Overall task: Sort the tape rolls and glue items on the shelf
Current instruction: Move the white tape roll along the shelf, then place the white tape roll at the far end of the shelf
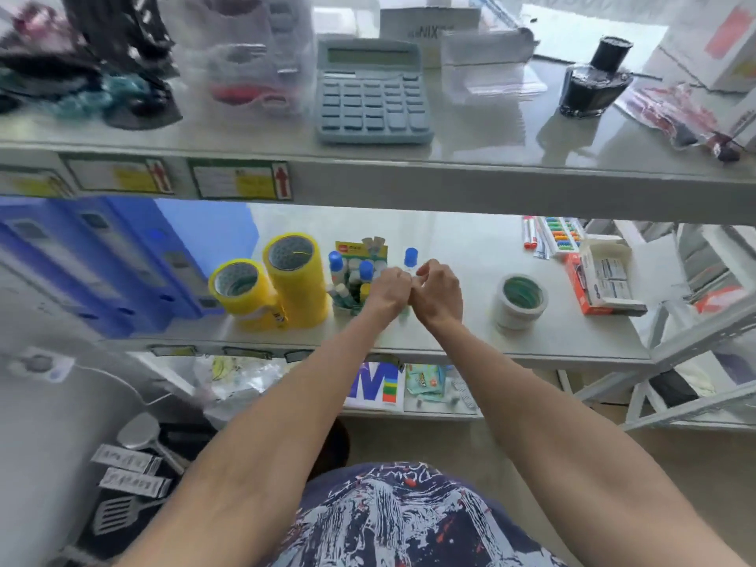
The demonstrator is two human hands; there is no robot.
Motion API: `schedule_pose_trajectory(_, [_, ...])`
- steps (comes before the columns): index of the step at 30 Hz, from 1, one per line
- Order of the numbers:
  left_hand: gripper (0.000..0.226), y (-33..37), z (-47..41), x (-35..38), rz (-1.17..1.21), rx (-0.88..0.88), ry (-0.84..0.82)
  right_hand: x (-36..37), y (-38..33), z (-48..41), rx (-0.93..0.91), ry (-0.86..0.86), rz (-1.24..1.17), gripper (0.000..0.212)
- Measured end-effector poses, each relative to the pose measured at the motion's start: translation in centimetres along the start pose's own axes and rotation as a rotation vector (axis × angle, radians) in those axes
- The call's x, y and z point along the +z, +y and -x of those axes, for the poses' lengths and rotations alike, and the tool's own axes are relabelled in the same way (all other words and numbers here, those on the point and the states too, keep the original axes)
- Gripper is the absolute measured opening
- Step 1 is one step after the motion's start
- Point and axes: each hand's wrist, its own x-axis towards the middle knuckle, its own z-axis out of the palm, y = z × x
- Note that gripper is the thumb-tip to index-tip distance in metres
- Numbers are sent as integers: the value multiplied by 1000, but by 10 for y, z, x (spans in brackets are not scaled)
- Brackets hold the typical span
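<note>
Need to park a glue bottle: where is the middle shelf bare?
Bare between the right hand and the white tape roll, and behind that roll up to the markers. Crowded from the yellow tape rolls to the glue bottles.

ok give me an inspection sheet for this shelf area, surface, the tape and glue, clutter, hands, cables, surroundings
Surface: pale middle shelf, lit and glossy, partly bare.
Job's things: two yellow tape stacks upright at left; glue box of blue-capped bottles beside them; white tape roll standing apart at right.
Clutter: orange box, open, with markers and a bead set behind it.
Hands: left hand and right hand meet beside the glue box, fingers curled; what they hold is hidden.
Cables: white cable at lower left.
Surroundings: calculator and ink bottle on the upper shelf; blue file boxes at left; packets below.
</note>
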Motion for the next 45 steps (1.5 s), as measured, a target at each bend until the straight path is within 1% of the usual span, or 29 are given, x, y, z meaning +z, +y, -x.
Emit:
schedule_pose_trajectory(4, [22,-13,13,-75,-126,81,126,23,-60,19,-36,-70,-3,23])
schedule_pose_trajectory(7, [19,-29,24,-127,-132,91,156,47,-100,33,-134,-120,34,28])
schedule_pose_trajectory(10, [23,-46,40,-172,-143,86,228,72,-129,47,-213,-162,52,24])
schedule_pose_trajectory(13, [22,-57,54,-199,-27,125,258,88,-148,58,-210,-108,106,28])
schedule_pose_trajectory(15, [23,-65,59,-212,-61,114,284,94,-151,62,-171,-63,133,29])
schedule_pose_trajectory(18, [18,-86,54,-229,-153,75,418,99,-149,64,-143,-30,133,30])
schedule_pose_trajectory(19, [16,-95,51,-233,-203,42,438,101,-147,63,-144,-20,129,29])
schedule_pose_trajectory(20, [20,-105,48,-237,-258,-5,425,102,-146,62,-137,-7,120,28])
schedule_pose_trajectory(22, [43,-121,39,-244,-375,-59,363,105,-144,61,-111,6,109,27])
schedule_pose_trajectory(23, [49,-126,35,-246,-415,-67,339,106,-143,62,-93,2,111,27])
schedule_pose_trajectory(26, [43,-124,26,-251,-479,-47,301,110,-140,66,-49,-26,117,27])
schedule_pose_trajectory(28, [49,-118,26,-253,-525,-45,258,112,-137,68,-39,-28,124,26])
schedule_pose_trajectory(30, [40,-117,27,-252,-561,-48,234,115,-136,68,-14,-48,141,27])
schedule_pose_trajectory(32, [26,-119,25,-252,-573,-26,270,119,-135,68,48,-126,167,30])
schedule_pose_trajectory(33, [23,-119,25,-251,-567,-7,307,121,-135,68,80,-182,194,33])
schedule_pose_trajectory(36, [24,-109,26,-248,-526,49,400,126,-129,66,114,-399,232,41])
schedule_pose_trajectory(38, [25,-97,30,-247,-498,91,457,127,-127,65,140,-574,199,36])
schedule_pose_trajectory(39, [25,-91,32,-246,-479,118,484,128,-127,64,160,-631,174,35])
schedule_pose_trajectory(42, [26,-72,41,-245,-398,216,568,130,-125,62,188,-688,148,35])
schedule_pose_trajectory(45, [25,-55,53,-245,-359,330,656,129,-121,65,210,-733,131,25])
